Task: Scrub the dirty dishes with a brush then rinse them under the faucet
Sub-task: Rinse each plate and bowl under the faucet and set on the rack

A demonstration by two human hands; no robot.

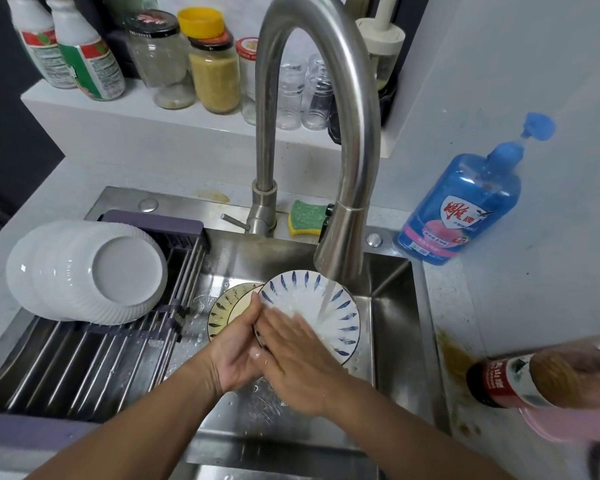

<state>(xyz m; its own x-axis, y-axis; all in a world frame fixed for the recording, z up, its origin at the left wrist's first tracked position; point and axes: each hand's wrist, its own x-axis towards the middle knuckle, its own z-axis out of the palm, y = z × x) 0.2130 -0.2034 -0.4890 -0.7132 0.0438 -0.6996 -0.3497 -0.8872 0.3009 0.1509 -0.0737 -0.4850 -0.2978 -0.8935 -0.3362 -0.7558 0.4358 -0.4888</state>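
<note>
Over the stainless steel sink (390, 327), the left hand (234, 351) grips the rim of a round, glazed blue-leaf plate (307, 294), tilted under the curved faucet (347, 233) and its stream. The right hand (293, 358) lies flat on the plate's wet face, fingers straight.

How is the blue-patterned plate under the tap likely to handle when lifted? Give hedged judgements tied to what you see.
Probably slippery: water from the faucet runs over the blue-patterned plate. Likely rigid and breakable: it looks ceramic, above a steel sink. Held tilted at its rim by the left hand, it could slide if the grip loosens.
</note>
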